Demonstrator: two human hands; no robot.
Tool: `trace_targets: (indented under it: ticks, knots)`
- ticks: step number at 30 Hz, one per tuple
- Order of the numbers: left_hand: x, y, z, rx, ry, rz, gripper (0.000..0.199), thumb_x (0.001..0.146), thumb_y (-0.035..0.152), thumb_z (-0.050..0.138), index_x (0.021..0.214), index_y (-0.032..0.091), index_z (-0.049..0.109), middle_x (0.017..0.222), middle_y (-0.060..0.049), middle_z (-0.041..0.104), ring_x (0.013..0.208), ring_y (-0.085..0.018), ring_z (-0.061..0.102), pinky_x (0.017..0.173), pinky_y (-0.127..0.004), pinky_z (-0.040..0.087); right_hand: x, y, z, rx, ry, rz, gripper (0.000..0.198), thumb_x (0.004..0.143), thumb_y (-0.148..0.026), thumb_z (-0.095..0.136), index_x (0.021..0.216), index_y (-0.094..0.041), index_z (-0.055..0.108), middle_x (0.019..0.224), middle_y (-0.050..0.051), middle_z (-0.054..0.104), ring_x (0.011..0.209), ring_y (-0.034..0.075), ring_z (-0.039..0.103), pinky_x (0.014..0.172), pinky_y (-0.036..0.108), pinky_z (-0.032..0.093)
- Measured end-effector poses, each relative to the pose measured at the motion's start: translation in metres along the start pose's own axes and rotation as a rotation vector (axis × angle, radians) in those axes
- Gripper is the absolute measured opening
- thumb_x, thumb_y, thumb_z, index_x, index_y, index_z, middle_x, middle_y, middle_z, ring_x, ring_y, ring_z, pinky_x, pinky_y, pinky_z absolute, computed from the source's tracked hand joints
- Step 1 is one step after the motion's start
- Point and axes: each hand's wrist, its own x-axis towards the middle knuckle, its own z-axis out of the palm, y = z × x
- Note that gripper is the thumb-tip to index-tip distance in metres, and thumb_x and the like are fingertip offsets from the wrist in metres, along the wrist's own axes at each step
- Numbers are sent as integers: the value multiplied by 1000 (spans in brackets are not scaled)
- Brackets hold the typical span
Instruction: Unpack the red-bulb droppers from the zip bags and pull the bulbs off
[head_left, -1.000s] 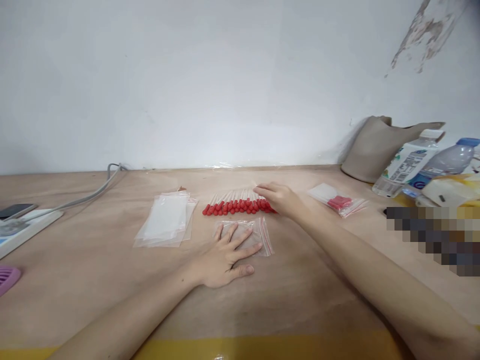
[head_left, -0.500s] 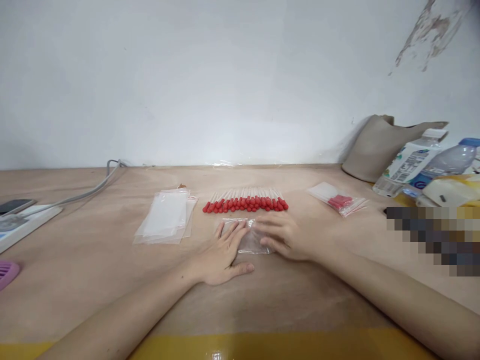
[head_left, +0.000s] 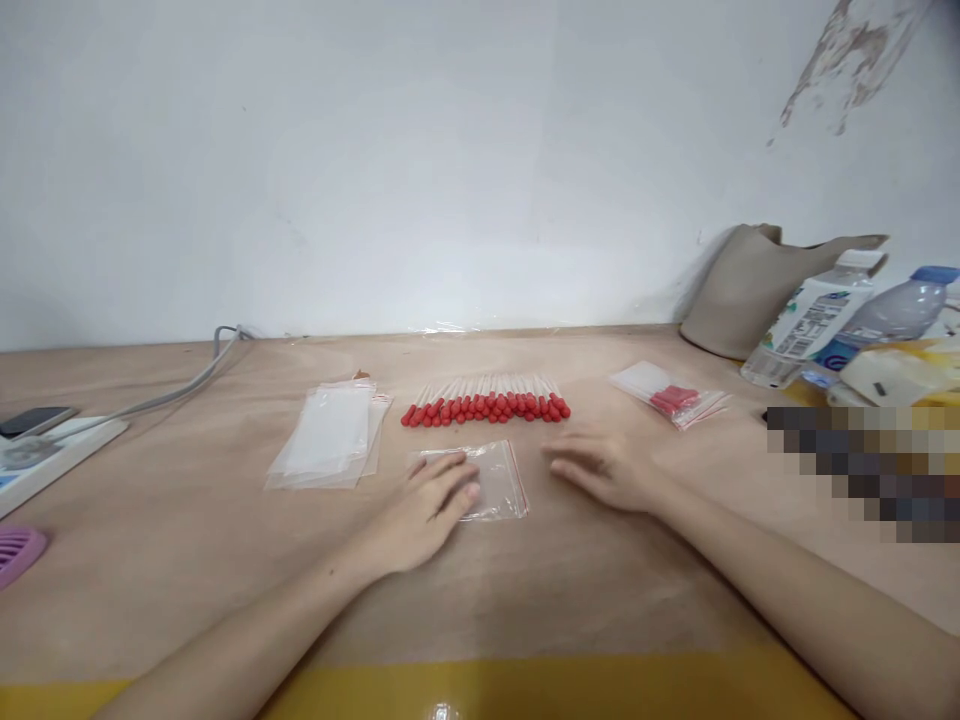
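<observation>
A clear zip-lock bag (head_left: 495,485) lies flat on the table, its red-lined edge facing right. Over its left part rests my left hand (head_left: 424,510), fingers slightly bent and apart, thumb on the plastic. My right hand (head_left: 604,470) hovers just right of the bag without touching it, fingers stretched out and a little blurred; nothing is in it. Beyond both hands lies a row of white sticks with red heads (head_left: 487,405), heads toward me. To the right is a filled zip-lock bag (head_left: 671,397) with red-headed sticks inside.
A stack of clear bags (head_left: 326,435) lies left of the sticks. Farther left are a grey cable (head_left: 176,392), a white power strip (head_left: 75,450), a phone (head_left: 34,421) and a purple object (head_left: 19,555). Plastic bottles (head_left: 810,315) and a grey-beige container (head_left: 731,290) stand at right.
My right hand has moved right, off the bag, uncovering its red-lined edge. My left hand has shifted left, its fingers now more bent, and the bag lies slightly farther left.
</observation>
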Motion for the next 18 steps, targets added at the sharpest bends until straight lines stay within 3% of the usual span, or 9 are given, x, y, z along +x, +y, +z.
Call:
trace_targets:
  ticks: [2,4,6,8,12,15,18]
  knots:
    - [1,-2,-3,-88,142,-130,43,89,50,28,120,26,45,124,-5,51,112,-22,49,94,-39,38,-1,21,-12,-246,179,202,23,83,-31,46,87,-20,66,92,6,66,89,21,56,84,39,39]
    - [6,-9,-6,-66,273,-171,39,86,48,36,112,23,50,113,-5,57,104,-22,53,87,-37,42,-4,46,-24,-526,294,473,24,80,-30,47,82,-18,67,96,9,64,96,27,52,86,45,33]
    - [13,-18,-6,36,360,-154,34,83,46,42,105,22,54,105,-6,57,104,-24,50,89,-39,39,-9,69,-34,-703,296,670,26,76,-29,48,92,-16,66,106,13,60,102,30,48,86,47,30]
    - [21,-27,-6,105,372,-145,32,81,46,45,98,20,56,98,-6,56,102,-25,48,88,-40,38,-16,85,-40,-766,202,785,28,75,-30,49,93,-15,65,107,14,58,99,31,49,83,48,30]
    - [28,-32,-5,110,286,-186,29,78,47,49,80,19,56,82,-5,54,90,-24,50,78,-37,41,-24,96,-43,-748,85,855,27,76,-32,46,85,-16,65,95,13,61,88,28,53,74,42,34]
    - [24,-24,-6,84,224,-180,26,79,44,47,70,19,51,75,-3,52,79,-21,51,70,-33,41,-24,99,-41,-756,147,848,24,77,-28,44,82,-17,64,93,12,61,88,27,53,71,39,33]
    - [16,-19,-9,-18,193,-164,22,83,39,41,73,20,44,68,1,51,64,-15,50,58,-27,38,-25,103,-37,-785,202,822,22,77,-24,42,79,-15,62,90,12,61,89,26,52,70,39,32]
